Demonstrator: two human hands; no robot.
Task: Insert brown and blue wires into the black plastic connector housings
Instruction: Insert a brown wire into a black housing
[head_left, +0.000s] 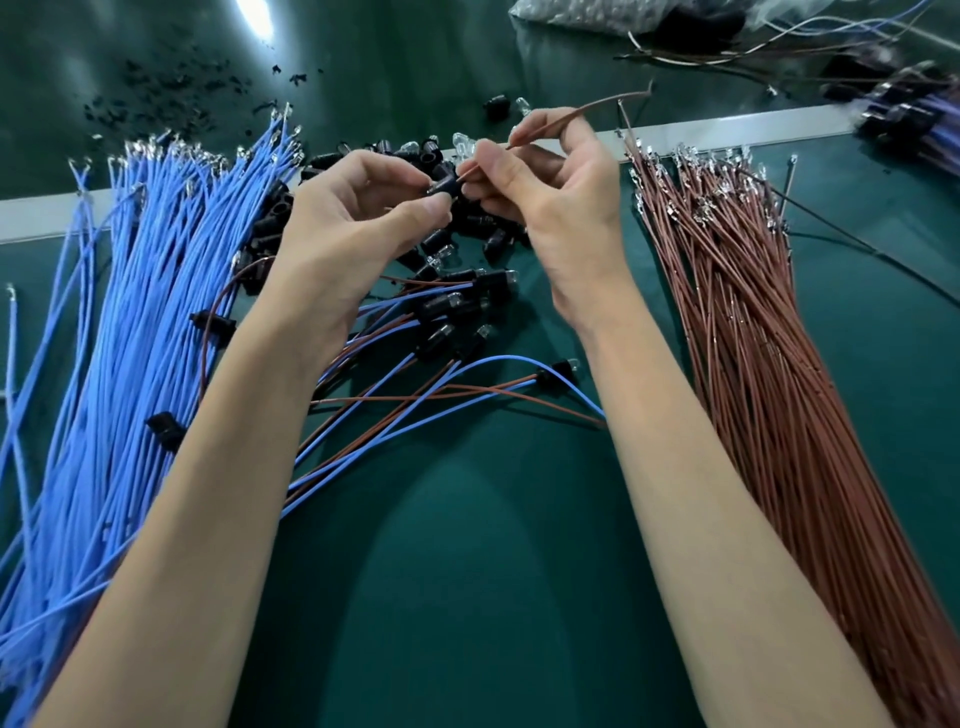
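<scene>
Small black housing (442, 186), thin brown wire (550, 123).

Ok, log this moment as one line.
left hand: grips black connector housing | right hand: pinches brown wire, tip at housing

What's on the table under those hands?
A heap of black housings, plus finished ones with blue and brown wires. What lies directly beneath the left hand and right hand is covered.

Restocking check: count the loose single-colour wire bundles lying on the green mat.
2: the blue wire bundle at left, the brown wire bundle at right. The mixed wires at top right are blurred and may hide more.
</scene>
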